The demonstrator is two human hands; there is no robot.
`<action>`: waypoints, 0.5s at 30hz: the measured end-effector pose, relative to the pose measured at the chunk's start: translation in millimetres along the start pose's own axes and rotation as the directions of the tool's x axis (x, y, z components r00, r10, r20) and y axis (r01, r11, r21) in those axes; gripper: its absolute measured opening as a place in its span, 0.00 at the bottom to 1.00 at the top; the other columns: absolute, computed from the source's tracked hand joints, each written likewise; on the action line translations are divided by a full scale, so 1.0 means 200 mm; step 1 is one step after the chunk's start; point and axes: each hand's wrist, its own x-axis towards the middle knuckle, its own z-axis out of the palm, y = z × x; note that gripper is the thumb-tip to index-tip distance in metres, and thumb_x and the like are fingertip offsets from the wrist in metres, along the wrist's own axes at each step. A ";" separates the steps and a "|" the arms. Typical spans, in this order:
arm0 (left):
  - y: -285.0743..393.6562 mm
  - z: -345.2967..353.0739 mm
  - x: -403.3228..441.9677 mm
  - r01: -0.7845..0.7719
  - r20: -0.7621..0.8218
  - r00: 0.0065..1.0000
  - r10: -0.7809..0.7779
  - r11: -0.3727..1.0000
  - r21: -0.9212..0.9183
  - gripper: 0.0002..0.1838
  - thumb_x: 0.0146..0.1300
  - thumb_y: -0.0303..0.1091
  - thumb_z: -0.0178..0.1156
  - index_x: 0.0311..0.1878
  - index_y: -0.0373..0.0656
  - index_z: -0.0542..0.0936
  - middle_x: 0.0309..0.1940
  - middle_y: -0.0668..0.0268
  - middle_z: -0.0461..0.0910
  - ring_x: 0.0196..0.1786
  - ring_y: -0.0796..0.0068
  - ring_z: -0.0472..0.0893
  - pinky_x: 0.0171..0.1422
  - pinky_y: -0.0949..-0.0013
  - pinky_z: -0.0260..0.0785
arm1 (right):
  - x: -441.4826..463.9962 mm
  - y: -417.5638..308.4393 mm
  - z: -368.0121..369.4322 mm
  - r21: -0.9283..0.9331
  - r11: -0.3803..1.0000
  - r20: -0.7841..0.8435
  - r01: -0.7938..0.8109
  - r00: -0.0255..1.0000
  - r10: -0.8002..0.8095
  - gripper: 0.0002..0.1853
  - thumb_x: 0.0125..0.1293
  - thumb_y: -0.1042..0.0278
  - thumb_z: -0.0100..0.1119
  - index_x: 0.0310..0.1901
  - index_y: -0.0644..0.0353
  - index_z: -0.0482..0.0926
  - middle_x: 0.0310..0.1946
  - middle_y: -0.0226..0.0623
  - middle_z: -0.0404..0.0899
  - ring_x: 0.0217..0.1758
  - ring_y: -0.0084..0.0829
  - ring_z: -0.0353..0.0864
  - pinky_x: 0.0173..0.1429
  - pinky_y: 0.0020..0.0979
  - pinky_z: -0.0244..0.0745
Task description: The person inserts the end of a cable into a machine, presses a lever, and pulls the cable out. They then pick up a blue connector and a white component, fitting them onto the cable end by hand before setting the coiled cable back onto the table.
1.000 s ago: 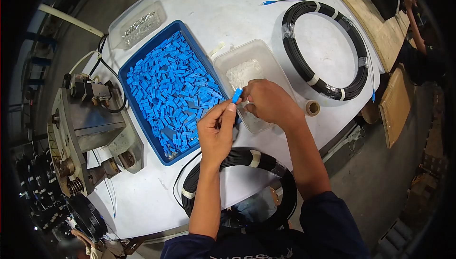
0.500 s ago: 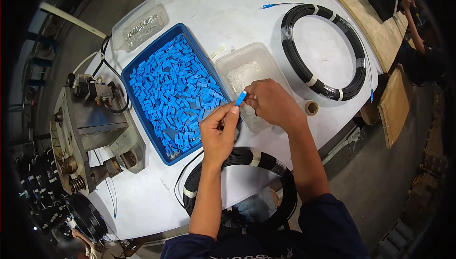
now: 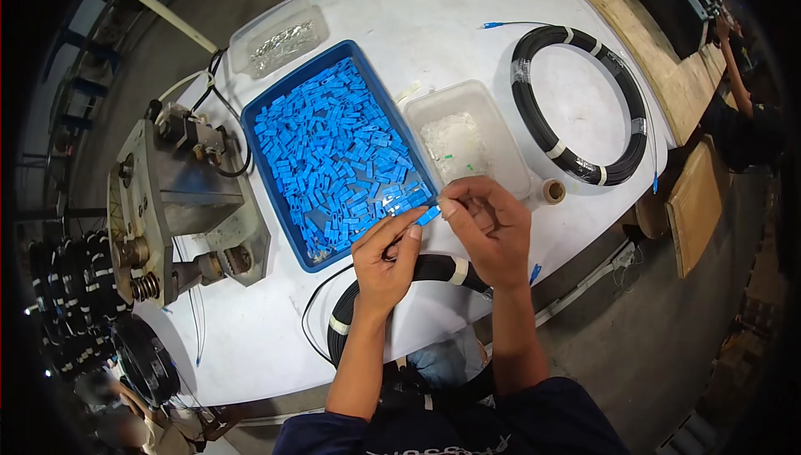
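My left hand (image 3: 386, 259) pinches a small blue connector (image 3: 429, 215) between thumb and fingertips, over the near right corner of the blue tray (image 3: 275, 196). Fingers bent, my right hand (image 3: 491, 225) closes on something too small to make out at the connector's far end. Many blue connector pieces (image 3: 334, 146) fill the tray. Beyond my right hand is a clear plastic box (image 3: 507, 150) with whitish bits and a few green ones inside. A coil of black cable (image 3: 342, 309) lies under my forearms, partly hidden.
A metal press (image 3: 179, 204) stands at the left. Another clear box (image 3: 288, 37) lies behind the tray. At the right are a second black cable coil (image 3: 534, 113), a tape roll (image 3: 552, 191) and a wooden board (image 3: 701, 204). Another person's arm (image 3: 734, 71) shows at the far right.
Both hands have come nearer my body, and my right hand has turned so its fingers show. The whole view has shifted. Green bits now show in the clear box.
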 end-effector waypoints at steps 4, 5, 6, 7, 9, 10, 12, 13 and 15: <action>0.01 -0.05 -0.03 0.060 -0.034 0.998 -0.059 0.998 0.008 0.10 0.67 0.26 0.62 0.49 0.36 0.86 0.25 0.75 0.70 0.26 0.87 0.63 0.29 0.79 0.51 | -0.05 0.10 0.02 0.023 0.997 -0.012 0.071 0.997 -0.070 0.07 0.66 0.85 0.61 0.45 0.71 0.79 0.42 0.36 0.80 0.45 0.21 0.79 0.52 0.23 0.76; 0.01 -0.06 -0.04 0.062 -0.045 0.997 -0.062 0.998 0.002 0.10 0.67 0.26 0.62 0.49 0.36 0.86 0.25 0.75 0.70 0.26 0.87 0.63 0.29 0.79 0.51 | -0.06 0.12 0.02 0.018 0.998 0.000 0.067 0.998 -0.067 0.07 0.66 0.85 0.61 0.45 0.71 0.79 0.42 0.36 0.80 0.45 0.21 0.79 0.52 0.23 0.76; 0.02 -0.07 -0.05 0.061 -0.060 0.996 -0.061 0.998 0.006 0.10 0.67 0.26 0.62 0.49 0.36 0.86 0.24 0.75 0.69 0.26 0.87 0.62 0.29 0.79 0.51 | -0.07 0.14 0.03 0.045 0.997 -0.020 0.061 0.998 -0.060 0.07 0.66 0.86 0.60 0.45 0.71 0.79 0.43 0.37 0.80 0.45 0.21 0.79 0.51 0.23 0.75; 0.02 -0.07 -0.05 0.058 -0.072 0.996 -0.057 0.998 0.012 0.10 0.67 0.26 0.62 0.48 0.36 0.86 0.24 0.75 0.69 0.26 0.88 0.62 0.29 0.79 0.51 | -0.07 0.16 0.05 0.073 0.996 -0.043 0.058 0.998 -0.055 0.07 0.66 0.86 0.60 0.45 0.70 0.79 0.43 0.37 0.80 0.45 0.20 0.79 0.50 0.22 0.75; 0.02 -0.08 -0.06 0.075 -0.087 0.993 -0.075 0.997 -0.002 0.10 0.67 0.26 0.62 0.49 0.36 0.86 0.24 0.75 0.70 0.26 0.88 0.62 0.29 0.79 0.51 | -0.08 0.20 0.09 0.093 0.992 -0.065 0.083 0.995 -0.077 0.07 0.66 0.86 0.60 0.45 0.70 0.80 0.44 0.38 0.80 0.44 0.20 0.79 0.48 0.22 0.75; 0.02 -0.08 -0.06 0.084 -0.098 0.992 -0.085 0.996 -0.017 0.10 0.67 0.26 0.62 0.49 0.35 0.86 0.25 0.75 0.70 0.26 0.88 0.62 0.29 0.79 0.51 | -0.08 0.22 0.10 0.113 0.987 -0.092 0.117 0.990 -0.106 0.08 0.66 0.86 0.60 0.45 0.70 0.80 0.45 0.39 0.81 0.43 0.20 0.79 0.47 0.21 0.75; 0.02 -0.08 -0.06 0.091 -0.104 0.990 -0.093 0.995 -0.030 0.10 0.67 0.25 0.63 0.49 0.35 0.86 0.25 0.75 0.71 0.26 0.88 0.63 0.29 0.79 0.51 | -0.09 0.25 0.10 0.019 0.989 -0.098 0.149 0.984 -0.147 0.08 0.66 0.86 0.60 0.46 0.69 0.80 0.46 0.40 0.80 0.43 0.19 0.79 0.46 0.20 0.74; 0.01 -0.08 -0.06 0.093 -0.107 0.990 -0.097 0.995 -0.045 0.10 0.67 0.25 0.63 0.49 0.35 0.86 0.26 0.75 0.72 0.26 0.88 0.63 0.29 0.79 0.51 | -0.09 0.26 0.10 -0.077 0.980 -0.101 0.185 0.976 -0.193 0.08 0.66 0.86 0.60 0.46 0.69 0.81 0.47 0.41 0.80 0.43 0.19 0.79 0.45 0.19 0.73; 0.00 -0.08 -0.06 0.078 -0.114 0.990 -0.084 0.996 -0.053 0.10 0.66 0.23 0.63 0.49 0.35 0.86 0.25 0.75 0.72 0.25 0.89 0.62 0.28 0.80 0.50 | -0.09 0.26 0.12 -0.068 0.980 -0.108 0.186 0.975 -0.193 0.08 0.66 0.86 0.60 0.46 0.69 0.81 0.47 0.41 0.80 0.43 0.19 0.79 0.45 0.19 0.73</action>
